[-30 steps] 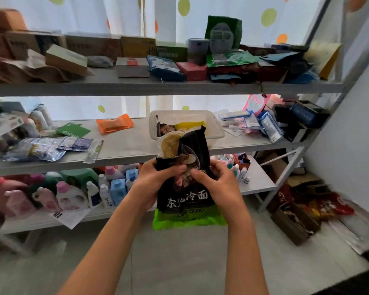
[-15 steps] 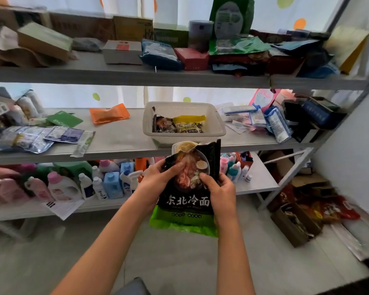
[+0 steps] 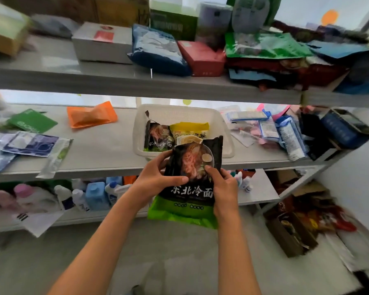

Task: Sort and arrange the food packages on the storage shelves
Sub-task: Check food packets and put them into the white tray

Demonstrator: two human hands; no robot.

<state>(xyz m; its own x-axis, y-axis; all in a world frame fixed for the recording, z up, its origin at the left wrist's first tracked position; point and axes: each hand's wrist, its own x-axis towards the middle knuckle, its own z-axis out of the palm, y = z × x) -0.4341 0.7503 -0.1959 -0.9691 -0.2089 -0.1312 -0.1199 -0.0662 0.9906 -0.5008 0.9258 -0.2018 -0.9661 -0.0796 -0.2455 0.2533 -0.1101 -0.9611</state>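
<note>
The white plastic basket (image 3: 226, 133) sits on the middle shelf (image 3: 107, 150) of the shelving unit, and everything here is placed from it. Inside the basket lean two food packs: a black noodle pack (image 3: 158, 136) against its left side and a yellow pack (image 3: 190, 129) to the right of that one. Above the basket, the top shelf (image 3: 119, 81) carries a white box (image 3: 102, 44), a blue bag (image 3: 158, 51), a red box (image 3: 200, 57) and a green pouch (image 3: 264, 44) on a stack of flat packs. Left of the basket on the middle shelf lie an orange pouch (image 3: 92, 114), a green card packet (image 3: 31, 121) and several clear sachets (image 3: 28, 143); right of it lies a loose heap of small blue and pink packets (image 3: 264, 126). Below the basket, the bottom shelf holds detergent bottles (image 3: 94, 195), and to the lower right of it a cardboard box (image 3: 290, 235) stands on the floor. Just in front of the basket's near rim, held upright in the air, is the black-and-green cold noodle package (image 3: 192, 188), its top edge overlapping the rim in view and hiding part of the yellow pack. The left hand (image 3: 158, 179) grips the package's left edge, thumb across the front and fingers curled behind. The right hand (image 3: 224, 186) grips the right edge, thumb pressed on the printed bowl picture. Both hands are clamped at mid-height, so the green bottom band hangs below them.
</note>
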